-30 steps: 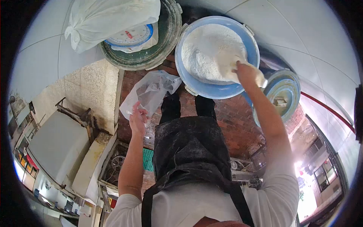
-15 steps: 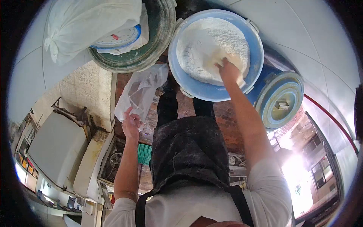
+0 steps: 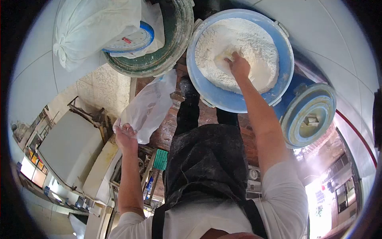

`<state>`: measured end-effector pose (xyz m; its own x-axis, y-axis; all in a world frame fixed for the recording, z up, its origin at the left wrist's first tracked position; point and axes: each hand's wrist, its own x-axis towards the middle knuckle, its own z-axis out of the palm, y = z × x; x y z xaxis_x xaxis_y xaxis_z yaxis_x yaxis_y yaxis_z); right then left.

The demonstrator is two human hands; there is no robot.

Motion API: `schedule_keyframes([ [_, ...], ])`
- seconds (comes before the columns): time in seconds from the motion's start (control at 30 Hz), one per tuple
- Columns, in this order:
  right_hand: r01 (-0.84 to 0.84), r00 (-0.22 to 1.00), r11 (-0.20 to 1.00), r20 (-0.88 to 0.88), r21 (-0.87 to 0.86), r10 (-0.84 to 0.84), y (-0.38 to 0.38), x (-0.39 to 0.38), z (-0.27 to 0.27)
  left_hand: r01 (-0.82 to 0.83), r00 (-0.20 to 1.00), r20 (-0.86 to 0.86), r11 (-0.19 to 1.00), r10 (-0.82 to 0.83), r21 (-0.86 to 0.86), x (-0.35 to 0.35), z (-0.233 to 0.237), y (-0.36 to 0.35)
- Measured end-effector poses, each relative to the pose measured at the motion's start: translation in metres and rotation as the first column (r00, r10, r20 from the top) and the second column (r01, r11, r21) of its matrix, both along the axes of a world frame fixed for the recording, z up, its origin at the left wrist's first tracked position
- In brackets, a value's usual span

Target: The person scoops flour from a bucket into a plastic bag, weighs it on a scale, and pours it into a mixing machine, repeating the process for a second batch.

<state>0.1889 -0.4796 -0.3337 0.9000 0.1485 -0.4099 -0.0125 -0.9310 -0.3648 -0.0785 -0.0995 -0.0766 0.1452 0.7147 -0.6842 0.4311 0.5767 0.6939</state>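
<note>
Right hand: the right hand (image 3: pixel 240 65) is reaching to the far right into the blue tub (image 3: pixel 223 99), and its grip is closing around what looks like a pale scoop (image 3: pixel 222 56) half sunk in the flour (image 3: pixel 260 44).
Left hand: the left hand (image 3: pixel 126 137) is hanging low at the near left, with its grip pinching shut on the rim of a thin plastic bag (image 3: pixel 149 105).
Bag mouth: the bag is drooping limp over the brick floor (image 3: pixel 167 133). I cannot tell whether its opening is gaping or collapsing.
Gap: the bag is sitting well apart from the tub, left of it and lower, with the dark apron (image 3: pixel 207 159) and the floor lying between them.
Spill risk: flour being carried across that gap is likely to be dropping onto the apron or the floor, because only one hand is holding the bag.
Slip risk: the film is thin and the pinch is narrow, so added weight could be pulling the rim out of the fingers.
Dust risk: the heap is standing high near the tub's rim, so a fast lift could be throwing powder over the edge.
Neighbours: a weighing scale (image 3: pixel 133 39) under a tied white sack (image 3: pixel 91 24) is sitting in a green basin (image 3: pixel 169 51) at the far left, where a swinging elbow or bag could be knocking it. A lidded blue barrel (image 3: pixel 310 115) is standing at the right.
</note>
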Motion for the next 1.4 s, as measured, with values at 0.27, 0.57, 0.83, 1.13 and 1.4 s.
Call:
schedule_keyframes([
  [0.27, 0.027, 0.982, 0.928, 0.162, 0.372, -0.094, -0.065, -0.031, 0.015, 0.251, 0.943, 0.217, 0.967, -0.254, 0.042, 0.089, 0.100, -0.093],
  [0.57, -0.009, 0.993, 0.915, 0.108, 0.404, -0.038, -0.137, -0.041, 0.125, 0.503, 0.749, 0.548, 0.858, -0.373, -0.104, 0.130, 0.092, -0.193],
  [0.83, 0.066, 0.997, 0.825, -0.079, 0.562, -0.026, -0.190, -0.050, 0.255, 0.805, 0.489, 0.646, 0.589, -0.586, -0.075, 0.153, 0.096, -0.297],
  [1.13, -0.027, 0.997, 0.854, -0.048, 0.519, 0.061, -0.159, -0.074, 0.303, 0.849, 0.498, 0.774, 0.402, -0.392, -0.344, 0.151, 0.161, -0.350],
  [1.4, -0.152, 0.978, 0.967, -0.113, 0.202, 0.178, -0.098, -0.095, 0.212, 0.748, 0.653, 0.330, 0.509, -0.682, -0.426, 0.175, 0.092, -0.252],
])
